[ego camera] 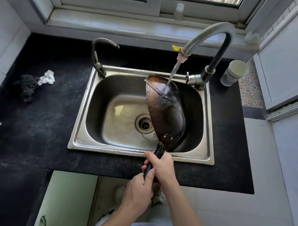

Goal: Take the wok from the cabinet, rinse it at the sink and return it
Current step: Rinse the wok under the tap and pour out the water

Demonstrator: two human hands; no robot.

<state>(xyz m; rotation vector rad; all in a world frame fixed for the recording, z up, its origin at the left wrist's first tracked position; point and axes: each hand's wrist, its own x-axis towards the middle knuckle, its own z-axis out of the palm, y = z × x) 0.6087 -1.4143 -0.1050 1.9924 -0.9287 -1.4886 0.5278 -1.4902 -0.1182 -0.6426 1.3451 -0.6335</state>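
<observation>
**Over the sink: wok on edge, two hands on the handle**

Above the sink [208, 139], the wok [165, 111] stands almost on its edge, and its far part is under the water from the tap [209, 35]. The handle [159, 151] points toward the person. The right hand [162, 166] grips it nearer the bowl, with the fingers curled around it. The left hand [137, 193] grips the end just behind. I judge two risks. The stream hits a steep wall and may splash onto the counter [49, 118]. Wet fingers may slip, and then the bowl could twist and knock the tap or drop into the sink.
</observation>
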